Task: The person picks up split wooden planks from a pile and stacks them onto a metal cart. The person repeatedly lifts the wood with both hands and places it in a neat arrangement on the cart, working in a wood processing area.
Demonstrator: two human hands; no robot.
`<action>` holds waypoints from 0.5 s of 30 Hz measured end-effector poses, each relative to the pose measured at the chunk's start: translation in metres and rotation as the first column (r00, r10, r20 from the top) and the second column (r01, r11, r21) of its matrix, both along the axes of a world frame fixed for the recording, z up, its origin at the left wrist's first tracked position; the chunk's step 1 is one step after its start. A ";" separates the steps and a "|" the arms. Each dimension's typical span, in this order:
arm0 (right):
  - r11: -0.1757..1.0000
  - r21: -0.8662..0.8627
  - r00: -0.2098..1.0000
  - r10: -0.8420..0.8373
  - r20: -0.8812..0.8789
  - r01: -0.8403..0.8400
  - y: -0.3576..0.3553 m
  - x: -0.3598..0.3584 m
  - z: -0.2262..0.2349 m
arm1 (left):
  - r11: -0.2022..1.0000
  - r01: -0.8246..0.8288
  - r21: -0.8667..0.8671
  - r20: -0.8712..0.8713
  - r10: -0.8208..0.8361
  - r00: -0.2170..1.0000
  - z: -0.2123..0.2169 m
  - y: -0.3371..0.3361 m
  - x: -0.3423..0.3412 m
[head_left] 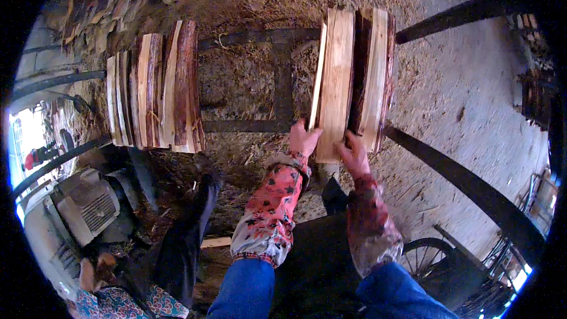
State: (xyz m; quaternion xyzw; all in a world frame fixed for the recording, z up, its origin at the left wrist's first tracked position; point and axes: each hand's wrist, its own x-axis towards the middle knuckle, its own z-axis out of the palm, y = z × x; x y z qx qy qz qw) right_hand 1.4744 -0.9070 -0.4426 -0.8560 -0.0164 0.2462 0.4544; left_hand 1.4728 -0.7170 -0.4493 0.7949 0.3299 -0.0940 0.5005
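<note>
Two stacks of split wood slabs stand on edge across dark metal rails (248, 125). My left hand (303, 139) grips the near end of a thin pale slab (319, 77) at the left side of the right stack (354, 77). My right hand (354, 152) presses on the near ends of the slabs in the middle of that same stack, fingers bent over the wood. Both forearms wear flowered sleeve covers over blue sleeves. The left stack (156, 85) of reddish slabs stands apart, untouched.
Sawdust and chips cover the ground under the rails. A grey motor (88, 207) sits at lower left beside another person in dark trousers (183, 242). A long dark beam (466, 183) runs to the right. A wheel (422, 257) shows at lower right. Scrap wood (112, 0) lies piled at upper left.
</note>
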 end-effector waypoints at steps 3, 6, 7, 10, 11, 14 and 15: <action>1.000 -0.007 1.000 0.008 0.016 -0.008 -0.001 -0.059 0.042 | 0.934 -0.153 -0.323 -0.042 0.147 0.988 -0.032 -0.012 -0.026; 0.994 -0.094 0.987 0.041 -0.152 -0.056 -0.007 -0.078 0.085 | 0.781 -0.244 -0.575 -0.049 0.265 0.963 -0.025 -0.022 -0.035; 0.983 -0.153 0.989 0.079 -0.122 -0.098 -0.013 -0.084 0.091 | 0.818 -0.228 -0.528 0.017 0.279 0.960 -0.015 -0.026 -0.040; 0.980 -0.140 0.971 0.108 -0.215 -0.140 -0.023 -0.098 0.103 | 0.854 -0.204 -0.479 0.067 0.268 0.961 0.008 -0.012 -0.072; 0.985 -0.107 0.956 0.102 -0.276 -0.136 -0.024 -0.102 0.105 | 0.865 -0.192 -0.463 0.085 0.259 0.962 0.020 -0.008 -0.085; 0.952 -0.060 0.929 0.279 -0.242 -0.301 -0.021 -0.112 0.108 | 0.922 -0.183 -0.342 0.023 0.203 0.979 0.083 0.006 -0.145; 0.919 -0.100 0.902 0.347 -0.256 -0.382 -0.015 -0.116 0.113 | 0.984 -0.146 -0.105 -0.064 0.140 0.988 0.078 0.008 -0.179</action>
